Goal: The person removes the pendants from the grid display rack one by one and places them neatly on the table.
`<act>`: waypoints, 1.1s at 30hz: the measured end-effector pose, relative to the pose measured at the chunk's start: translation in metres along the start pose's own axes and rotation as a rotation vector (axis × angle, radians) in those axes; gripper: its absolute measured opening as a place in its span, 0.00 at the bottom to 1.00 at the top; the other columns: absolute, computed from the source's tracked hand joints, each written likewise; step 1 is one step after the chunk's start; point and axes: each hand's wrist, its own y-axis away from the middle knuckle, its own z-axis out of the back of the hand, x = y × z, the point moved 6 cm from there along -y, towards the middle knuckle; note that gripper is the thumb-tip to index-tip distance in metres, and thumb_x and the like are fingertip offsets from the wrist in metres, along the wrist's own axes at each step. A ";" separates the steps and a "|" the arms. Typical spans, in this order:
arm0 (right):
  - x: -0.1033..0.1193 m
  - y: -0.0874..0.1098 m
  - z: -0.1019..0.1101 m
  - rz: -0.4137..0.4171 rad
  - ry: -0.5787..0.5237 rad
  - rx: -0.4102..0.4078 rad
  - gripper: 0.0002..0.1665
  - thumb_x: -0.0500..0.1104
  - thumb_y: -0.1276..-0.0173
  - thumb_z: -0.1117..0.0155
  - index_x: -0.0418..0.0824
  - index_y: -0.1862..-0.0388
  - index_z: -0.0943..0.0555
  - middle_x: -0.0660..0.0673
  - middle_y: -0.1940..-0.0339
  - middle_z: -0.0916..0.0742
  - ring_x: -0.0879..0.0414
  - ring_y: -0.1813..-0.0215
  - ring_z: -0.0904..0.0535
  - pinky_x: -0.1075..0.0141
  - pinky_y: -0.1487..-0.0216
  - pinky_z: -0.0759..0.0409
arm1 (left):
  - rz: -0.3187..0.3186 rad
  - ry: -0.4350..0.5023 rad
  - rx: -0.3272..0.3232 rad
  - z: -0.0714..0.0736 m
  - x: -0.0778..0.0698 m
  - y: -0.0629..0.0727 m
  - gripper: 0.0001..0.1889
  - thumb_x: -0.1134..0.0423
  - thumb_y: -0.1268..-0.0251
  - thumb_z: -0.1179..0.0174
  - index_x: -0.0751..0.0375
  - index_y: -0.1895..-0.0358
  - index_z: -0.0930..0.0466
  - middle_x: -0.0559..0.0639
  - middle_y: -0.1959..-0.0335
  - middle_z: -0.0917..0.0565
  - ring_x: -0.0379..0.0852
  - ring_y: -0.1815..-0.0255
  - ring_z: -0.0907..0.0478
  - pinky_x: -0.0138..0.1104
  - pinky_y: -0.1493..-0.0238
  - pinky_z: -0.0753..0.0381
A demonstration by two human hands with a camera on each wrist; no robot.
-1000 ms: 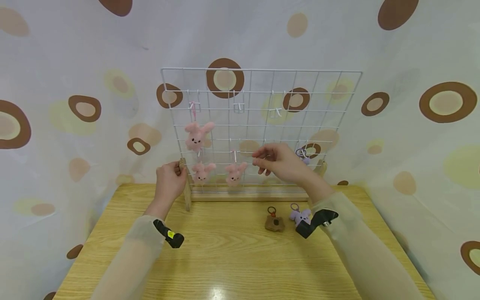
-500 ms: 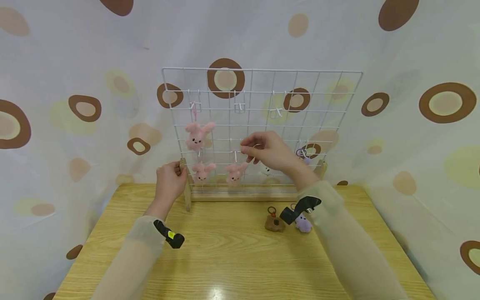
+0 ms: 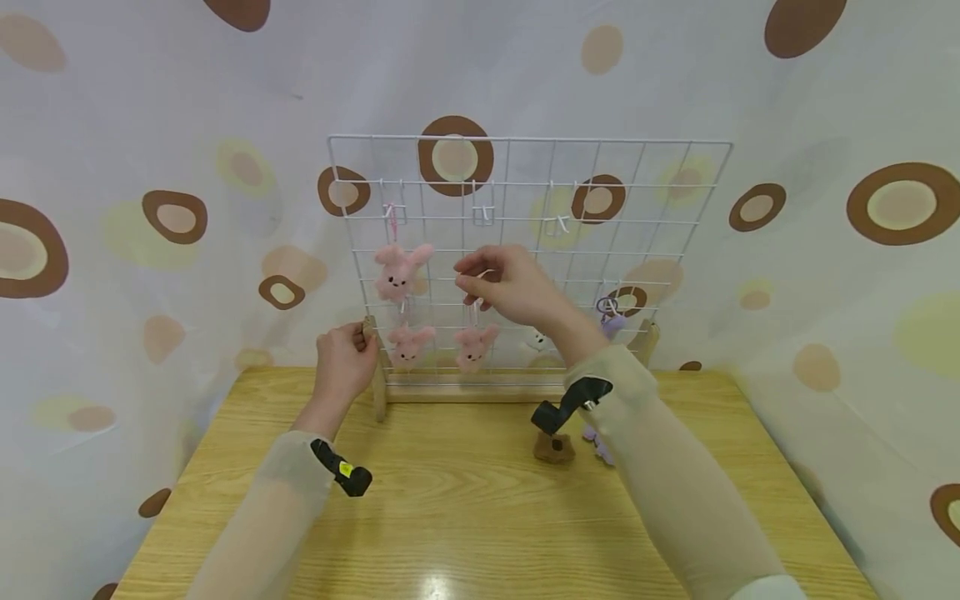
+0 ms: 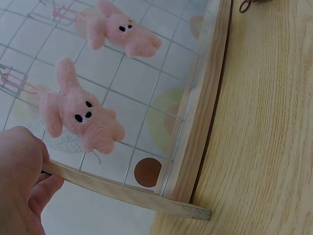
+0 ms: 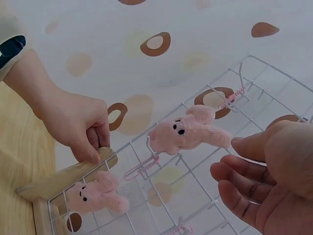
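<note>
My left hand (image 3: 343, 358) grips the top of the wooden stand's left upright (image 3: 378, 387), thumb on one side and fingers on the other. A white wire grid (image 3: 637, 142) rises from this stand. In front of the grid hovers my right hand (image 3: 517, 287), fingers relaxed and holding nothing. It is to the right of the upper pink rabbit plush (image 3: 397, 275), which hangs from a hook; in the right wrist view the thumb is close to that plush's ear (image 5: 217, 136). Below hang two more pink rabbit plushes, one left (image 3: 408, 346) and one middle (image 3: 475, 346).
Upper hooks (image 3: 483, 215) sit on the grid. A white plush (image 3: 538, 338) and a purple plush (image 3: 612, 323) hang lower right, partly covered by my right arm. On the wooden table (image 3: 450, 500) lie a brown plush (image 3: 553, 450) and a purple plush (image 3: 600, 448), the latter partly hidden.
My right hand has moved left and upward across the grid towards the upper pink rabbit plush, uncovering the white plush. My left hand stays on the upright.
</note>
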 end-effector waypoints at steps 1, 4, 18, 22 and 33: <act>0.003 -0.002 -0.003 0.007 0.014 0.003 0.14 0.38 0.20 0.35 0.34 0.41 0.16 0.40 0.52 0.12 0.46 0.58 0.13 0.57 0.59 0.13 | -0.003 0.000 -0.001 0.000 0.000 0.000 0.15 0.68 0.24 0.40 0.79 0.46 0.15 0.70 0.58 0.11 0.60 0.56 0.10 0.50 0.55 0.11; 0.012 -0.007 -0.012 0.031 0.064 0.017 0.15 0.38 0.21 0.35 0.33 0.40 0.16 0.40 0.51 0.12 0.50 0.60 0.14 0.58 0.60 0.13 | -0.007 0.003 -0.001 0.000 -0.001 0.000 0.14 0.69 0.24 0.40 0.79 0.47 0.15 0.70 0.59 0.11 0.61 0.56 0.10 0.51 0.55 0.11; 0.043 -0.034 -0.036 0.081 0.097 -0.030 0.14 0.39 0.20 0.36 0.35 0.40 0.16 0.44 0.50 0.13 0.53 0.60 0.16 0.62 0.62 0.16 | -0.039 0.002 -0.019 0.001 0.002 -0.003 0.12 0.69 0.26 0.40 0.78 0.51 0.13 0.69 0.61 0.10 0.59 0.59 0.10 0.51 0.57 0.11; 0.045 -0.041 -0.040 0.052 0.062 -0.056 0.15 0.41 0.20 0.35 0.36 0.40 0.17 0.46 0.50 0.13 0.55 0.55 0.15 0.63 0.60 0.14 | -0.040 -0.004 -0.027 0.002 0.003 -0.002 0.12 0.70 0.26 0.39 0.78 0.52 0.13 0.68 0.62 0.10 0.59 0.60 0.10 0.51 0.58 0.11; 0.055 -0.055 -0.040 0.039 0.001 -0.155 0.17 0.37 0.21 0.35 0.31 0.38 0.19 0.40 0.46 0.13 0.54 0.54 0.14 0.64 0.58 0.12 | -0.029 0.011 -0.006 0.002 0.000 -0.001 0.13 0.69 0.25 0.39 0.77 0.48 0.14 0.68 0.59 0.10 0.60 0.57 0.10 0.51 0.56 0.11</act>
